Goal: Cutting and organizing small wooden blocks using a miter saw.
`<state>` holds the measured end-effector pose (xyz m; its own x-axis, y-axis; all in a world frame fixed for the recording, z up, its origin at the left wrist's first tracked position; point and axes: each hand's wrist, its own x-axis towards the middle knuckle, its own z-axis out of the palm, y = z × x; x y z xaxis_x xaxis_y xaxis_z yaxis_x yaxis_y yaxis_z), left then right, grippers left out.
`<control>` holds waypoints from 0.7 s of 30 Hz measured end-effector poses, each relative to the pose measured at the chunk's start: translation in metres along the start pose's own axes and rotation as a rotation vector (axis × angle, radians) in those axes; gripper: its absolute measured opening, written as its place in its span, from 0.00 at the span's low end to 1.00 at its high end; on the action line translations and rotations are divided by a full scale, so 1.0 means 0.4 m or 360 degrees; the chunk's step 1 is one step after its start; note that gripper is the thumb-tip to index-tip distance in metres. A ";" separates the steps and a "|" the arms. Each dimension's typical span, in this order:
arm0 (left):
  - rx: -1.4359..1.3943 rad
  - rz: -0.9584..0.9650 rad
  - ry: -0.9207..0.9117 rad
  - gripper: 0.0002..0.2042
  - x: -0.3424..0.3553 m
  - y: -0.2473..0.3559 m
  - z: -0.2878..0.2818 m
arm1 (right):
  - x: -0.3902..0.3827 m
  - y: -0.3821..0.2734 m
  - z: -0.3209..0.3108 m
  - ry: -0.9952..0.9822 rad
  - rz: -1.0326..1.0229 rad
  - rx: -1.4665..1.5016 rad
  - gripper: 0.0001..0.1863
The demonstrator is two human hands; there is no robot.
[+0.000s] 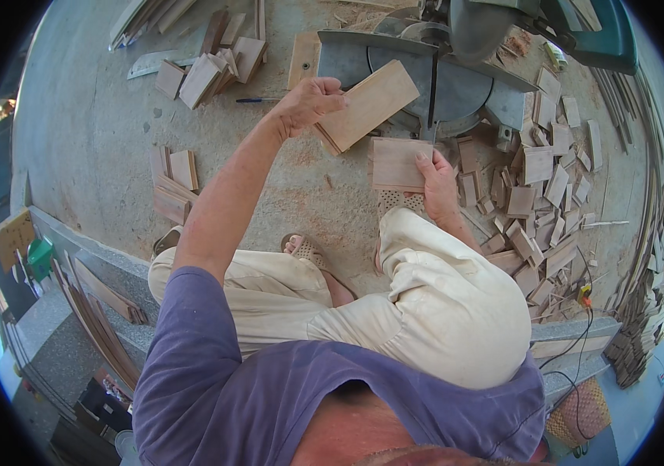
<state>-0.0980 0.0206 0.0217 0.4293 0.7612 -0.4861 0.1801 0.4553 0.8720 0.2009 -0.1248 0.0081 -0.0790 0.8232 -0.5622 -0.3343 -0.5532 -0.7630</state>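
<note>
At the upper centre of the frame, a longer wooden board [378, 101] is being gripped at its left end by the left hand [308, 107]; its fingers are being curled in close together, the contact beneath being hidden. Right of centre, a shorter wooden board [399, 165] is being pinched at its right edge by the right hand [442, 190], the thumb being laid on the upper face; the spread of the fingers below cannot be told. The frame's top is being occupied by a mitre saw [483, 39], its right side by wooden offcuts [538, 165].
</note>
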 end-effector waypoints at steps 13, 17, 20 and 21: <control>-0.0238 -0.0229 -0.0037 0.13 -0.040 0.032 0.050 | -0.001 0.003 -0.012 -0.0078 0.0013 0.0055 0.17; -0.0154 -0.0158 0.0025 0.14 -0.038 0.023 0.047 | 0.000 0.009 -0.011 -0.0063 0.0028 0.0017 0.17; -0.0239 -0.0060 -0.0002 0.14 -0.039 0.027 0.042 | 0.005 0.024 -0.008 0.0009 -0.0105 -0.0038 0.16; -0.0228 -0.0054 0.0002 0.14 -0.044 0.026 0.049 | 0.004 0.031 -0.007 0.0024 -0.0217 -0.0039 0.16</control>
<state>-0.0861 0.0029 0.0406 0.4242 0.7448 -0.5151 0.0660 0.5419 0.8378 0.1993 -0.1309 -0.0033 -0.0202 0.8890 -0.4575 -0.3181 -0.4395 -0.8400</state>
